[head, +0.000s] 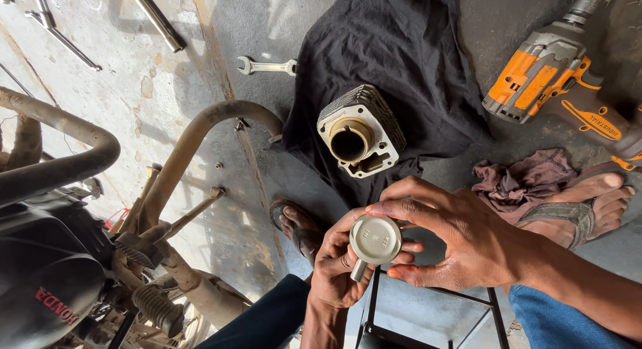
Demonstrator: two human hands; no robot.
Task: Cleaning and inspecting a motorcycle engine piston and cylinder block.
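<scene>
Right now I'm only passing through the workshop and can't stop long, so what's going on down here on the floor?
A person sits over the concrete floor holding a piston in both hands: the left hand grips it from below, the right hand closes fingers around its crown. Just beyond, a finned cylinder rests on a black cloth. An orange impact wrench lies to the right, a spanner near the cloth, a motorcycle at left.

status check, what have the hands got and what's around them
Left hand grips piston from below. Right hand cups it, fingers on the crown rim. Cylinder block on black cloth just beyond. Nothing between.
</scene>
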